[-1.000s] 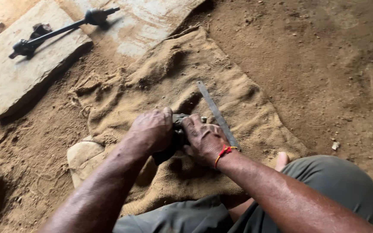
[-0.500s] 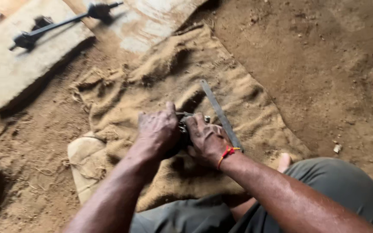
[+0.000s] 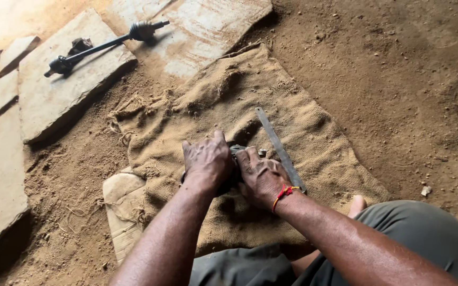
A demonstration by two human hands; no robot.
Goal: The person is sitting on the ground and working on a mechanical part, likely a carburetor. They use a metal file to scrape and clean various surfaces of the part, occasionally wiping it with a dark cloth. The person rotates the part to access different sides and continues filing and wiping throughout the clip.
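Both hands grip one small dark metal part (image 3: 234, 169) on the sack (image 3: 303, 127): left hand (image 3: 208, 161) wraps it, right hand (image 3: 261, 175) presses beside it. A flat metal strip (image 3: 279, 148) lies just right.

Both forearms are extended forward and converge at centre. Left hand (image 3: 207, 161) is held palm down, fingers curled, knuckles up. Right hand (image 3: 261, 175) is set just beside it, touching, fingers bent downward. A red thread band is worn on the right wrist. Fingertips are hidden underneath.
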